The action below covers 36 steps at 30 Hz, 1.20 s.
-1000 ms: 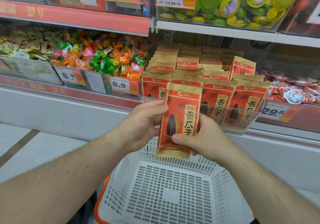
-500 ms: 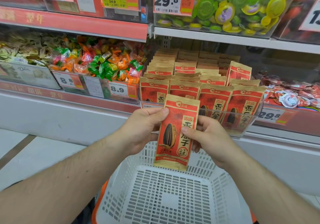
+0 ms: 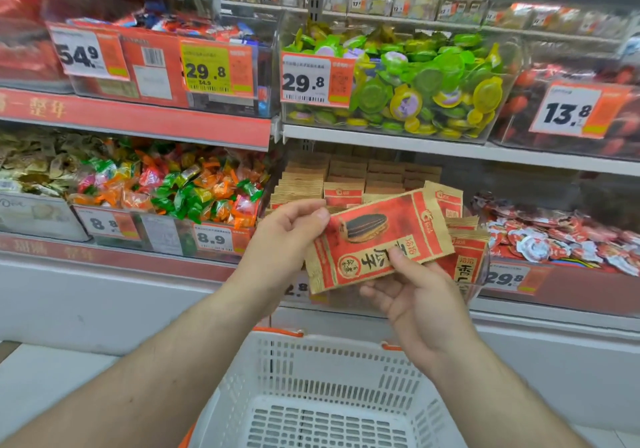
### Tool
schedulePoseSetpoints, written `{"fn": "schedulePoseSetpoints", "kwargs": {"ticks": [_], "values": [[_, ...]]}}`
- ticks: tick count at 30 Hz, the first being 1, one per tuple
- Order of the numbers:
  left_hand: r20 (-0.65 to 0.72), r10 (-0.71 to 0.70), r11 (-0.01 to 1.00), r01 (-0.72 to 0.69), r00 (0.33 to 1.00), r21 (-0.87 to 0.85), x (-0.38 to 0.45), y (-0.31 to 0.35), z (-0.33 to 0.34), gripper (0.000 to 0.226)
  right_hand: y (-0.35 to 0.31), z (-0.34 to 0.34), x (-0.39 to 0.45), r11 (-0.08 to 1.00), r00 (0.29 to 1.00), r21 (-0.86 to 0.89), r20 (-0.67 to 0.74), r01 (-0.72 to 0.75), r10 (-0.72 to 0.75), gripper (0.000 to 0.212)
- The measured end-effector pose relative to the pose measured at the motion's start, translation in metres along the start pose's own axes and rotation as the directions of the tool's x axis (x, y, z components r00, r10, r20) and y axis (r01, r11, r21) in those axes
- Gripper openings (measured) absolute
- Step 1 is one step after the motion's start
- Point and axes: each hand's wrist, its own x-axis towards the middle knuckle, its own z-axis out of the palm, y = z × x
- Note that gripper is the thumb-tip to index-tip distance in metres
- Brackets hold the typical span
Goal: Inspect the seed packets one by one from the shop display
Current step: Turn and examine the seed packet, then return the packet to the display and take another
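I hold one red and tan sunflower seed packet (image 3: 377,239) sideways in front of the shelf, its printed front facing me. My left hand (image 3: 284,239) pinches its left end between thumb and fingers. My right hand (image 3: 412,295) grips its lower edge, thumb on the front, fingers behind. Behind the packet stand rows of the same seed packets (image 3: 349,177) in a clear display bin (image 3: 479,274) on the lower shelf.
A white perforated shopping basket (image 3: 332,392) with orange trim sits below my hands. Bins of wrapped candies (image 3: 180,191) lie to the left, red and white sweets (image 3: 561,236) to the right, green jelly cups (image 3: 415,80) on the shelf above.
The packet has turned from upright to lying sideways and risen toward the shelf. My view has tilted upward, so the upper shelf shows more and the basket less.
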Motion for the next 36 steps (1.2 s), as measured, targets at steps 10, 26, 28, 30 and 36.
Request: {"fn": "schedulePoseSetpoints", "kwargs": {"ticks": [10,26,28,30,36], "values": [[0.28,0.301,0.352,-0.379,0.912,0.856,0.043,0.011,0.002,0.05,-0.068,0.019,0.056,0.85,0.908,-0.368,-0.034,0.377,-0.418,0.019],[0.376,0.055,0.293,-0.375,0.925,0.88,0.062,0.004,0.006,0.067,-0.075,0.016,0.132,0.45,0.969,-0.869,0.118,0.207,-0.219,0.021],[0.377,0.05,0.278,-0.376,0.925,0.884,0.061,0.004,0.006,0.066,-0.075,0.019,0.136,0.449,0.974,-0.873,0.108,0.189,-0.2,0.019],[0.372,0.046,0.279,-0.37,0.927,0.886,0.059,0.005,0.006,0.06,-0.074,0.022,0.14,0.42,0.978,-0.889,0.116,0.18,-0.173,0.014],[0.354,0.031,0.24,-0.351,0.935,0.905,0.054,0.01,0.002,0.045,-0.07,0.024,0.153,0.171,0.986,-0.971,0.161,0.166,-0.043,0.005]]}}
